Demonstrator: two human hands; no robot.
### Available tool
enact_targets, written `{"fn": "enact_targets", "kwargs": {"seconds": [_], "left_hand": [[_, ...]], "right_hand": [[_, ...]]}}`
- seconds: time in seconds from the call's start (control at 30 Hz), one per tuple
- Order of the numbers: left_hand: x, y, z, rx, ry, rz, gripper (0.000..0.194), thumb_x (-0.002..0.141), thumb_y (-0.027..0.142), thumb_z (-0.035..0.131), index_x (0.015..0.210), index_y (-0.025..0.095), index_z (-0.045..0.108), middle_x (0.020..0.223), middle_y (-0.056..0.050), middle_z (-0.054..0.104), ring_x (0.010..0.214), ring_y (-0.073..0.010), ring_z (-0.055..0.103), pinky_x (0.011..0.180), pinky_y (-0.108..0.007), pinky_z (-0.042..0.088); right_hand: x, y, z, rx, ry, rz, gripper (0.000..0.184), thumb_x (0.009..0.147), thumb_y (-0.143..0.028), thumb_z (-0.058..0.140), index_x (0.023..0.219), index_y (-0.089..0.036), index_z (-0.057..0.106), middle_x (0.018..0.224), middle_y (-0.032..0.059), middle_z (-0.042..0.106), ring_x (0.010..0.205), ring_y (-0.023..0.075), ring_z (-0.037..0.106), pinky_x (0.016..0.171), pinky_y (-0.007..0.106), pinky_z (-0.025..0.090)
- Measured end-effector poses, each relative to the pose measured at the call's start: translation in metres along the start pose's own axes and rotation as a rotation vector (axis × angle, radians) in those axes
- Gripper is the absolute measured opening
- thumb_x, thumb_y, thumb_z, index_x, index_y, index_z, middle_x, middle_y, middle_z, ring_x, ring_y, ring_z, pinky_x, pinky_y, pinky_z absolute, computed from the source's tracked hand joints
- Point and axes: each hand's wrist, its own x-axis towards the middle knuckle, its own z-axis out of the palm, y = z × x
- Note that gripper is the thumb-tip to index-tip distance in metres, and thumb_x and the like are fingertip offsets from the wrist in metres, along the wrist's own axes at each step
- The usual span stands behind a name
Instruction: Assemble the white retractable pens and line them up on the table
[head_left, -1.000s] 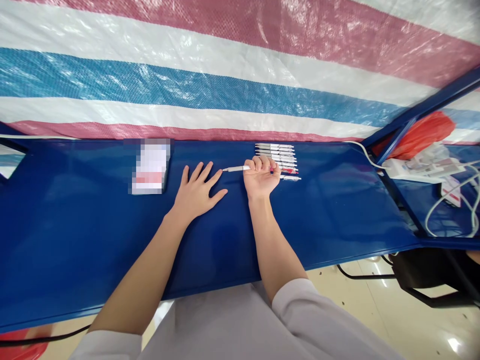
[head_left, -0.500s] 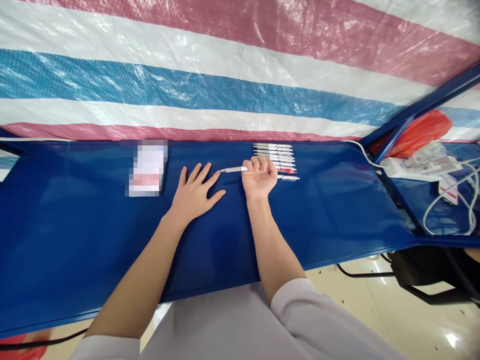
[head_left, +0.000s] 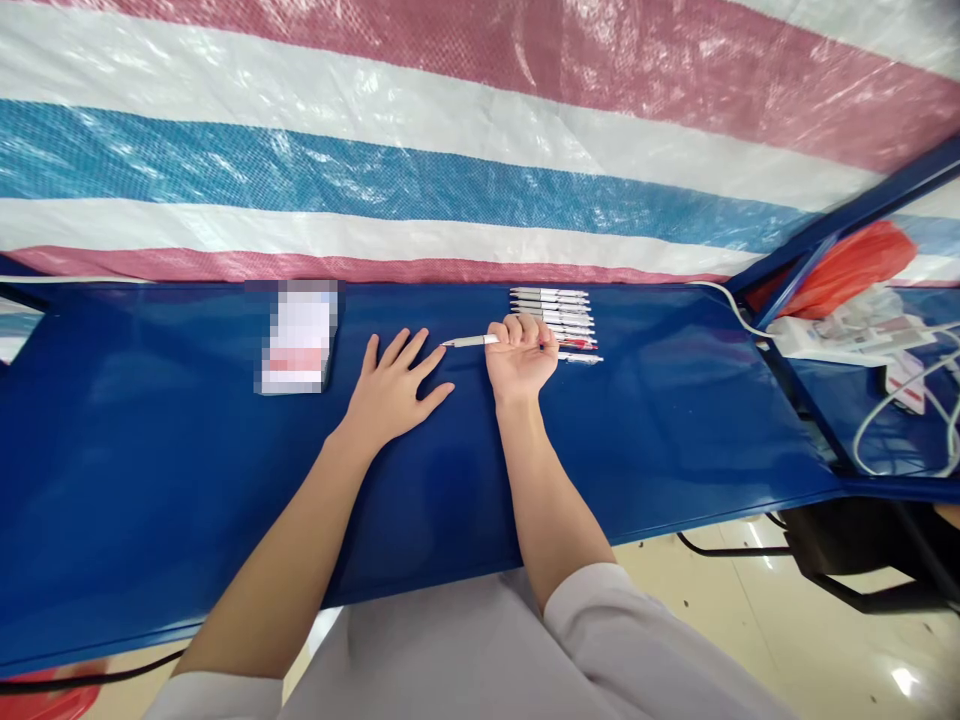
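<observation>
My right hand (head_left: 521, 357) is turned palm up, its fingers curled round a white pen (head_left: 469, 341). The pen's tip points left and ends close by the index fingertip of my left hand (head_left: 390, 390). That left hand lies flat on the blue table (head_left: 637, 430), fingers spread, holding nothing. Behind and beside my right hand lies a stack of several white pens (head_left: 551, 300) in a row, parallel to each other. A pen with red on it (head_left: 581, 344) and another white pen (head_left: 583, 357) are nearest me, partly covered by the hand.
A blurred white box-like item (head_left: 300, 335) sits left of my left hand. On the right are a white power strip (head_left: 825, 340), a red plastic bag (head_left: 855, 280) and looped white cables (head_left: 862, 435). A striped plastic sheet (head_left: 450, 170) hangs behind the table.
Both hands and the pen keep nearly the same pose. The whole view has shifted very slightly, so everything appears a little further right.
</observation>
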Motion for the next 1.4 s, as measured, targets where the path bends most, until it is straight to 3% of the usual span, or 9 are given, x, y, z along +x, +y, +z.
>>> {"fn": "enact_targets", "kwargs": {"seconds": [0.2,0.57,0.87,0.97,1.23,1.33,1.4], "left_hand": [[0.0,0.001,0.0,-0.011,0.005,-0.002,0.052,0.094,0.049,0.047,0.138,0.022,0.055,0.151,-0.012,0.042,0.141,-0.0352,0.035,0.117,-0.061,0.016],[-0.001,-0.001,0.002,-0.025,0.049,0.003,0.048,0.093,0.048,0.05,0.132,0.022,0.06,0.148,-0.012,0.047,0.139,-0.0351,0.039,0.116,-0.061,0.02],[0.004,0.001,-0.003,-0.087,0.288,-0.037,0.037,0.093,0.037,0.052,0.122,0.019,0.066,0.129,-0.01,0.065,0.125,-0.0285,0.056,0.112,-0.049,0.036],[0.009,0.007,-0.01,-0.112,0.348,0.027,0.034,0.092,0.034,0.054,0.119,0.017,0.067,0.123,-0.01,0.068,0.121,-0.0268,0.059,0.107,-0.044,0.043],[0.012,0.014,-0.012,-0.089,0.36,0.156,0.022,0.094,0.027,0.055,0.105,0.016,0.07,0.11,-0.009,0.073,0.104,-0.0242,0.066,0.096,-0.038,0.051],[0.01,0.013,-0.015,-0.084,0.358,0.147,0.023,0.097,0.027,0.051,0.101,0.017,0.07,0.103,-0.007,0.074,0.097,-0.0224,0.067,0.091,-0.036,0.053],[0.009,0.012,-0.019,-0.081,0.333,0.13,0.025,0.098,0.028,0.048,0.1,0.017,0.07,0.101,-0.007,0.074,0.095,-0.0221,0.067,0.09,-0.036,0.053]], "right_hand": [[0.001,0.001,0.0,-0.187,-0.015,-0.055,0.033,0.085,-0.029,0.039,0.061,-0.024,0.016,0.063,-0.0054,0.011,0.055,0.0156,0.015,0.052,0.033,0.025],[-0.003,0.001,-0.001,0.011,-0.052,0.008,0.036,0.093,-0.041,0.036,0.062,-0.024,0.038,0.06,-0.005,0.022,0.053,0.0147,0.02,0.051,0.032,0.029],[-0.012,-0.003,0.005,0.234,-0.029,0.112,0.042,0.097,-0.048,0.036,0.064,-0.024,0.043,0.058,-0.0059,0.029,0.05,0.0122,0.027,0.051,0.028,0.034],[-0.017,-0.005,0.01,0.195,-0.019,0.135,0.043,0.096,-0.05,0.038,0.063,-0.023,0.041,0.057,-0.0067,0.027,0.049,0.0114,0.028,0.05,0.027,0.035],[-0.034,-0.004,0.025,0.122,0.04,0.157,0.04,0.096,-0.045,0.037,0.063,-0.023,0.034,0.055,-0.0084,0.027,0.047,0.0095,0.033,0.051,0.025,0.04],[-0.03,-0.005,0.023,-0.073,0.059,0.158,0.034,0.095,-0.042,0.04,0.067,-0.024,0.039,0.057,-0.0078,0.038,0.051,0.0098,0.044,0.061,0.027,0.049],[-0.024,-0.01,0.019,-0.33,0.046,0.108,0.025,0.092,-0.042,0.044,0.075,-0.024,0.049,0.067,-0.0049,0.054,0.065,0.0113,0.058,0.074,0.032,0.054]]}}
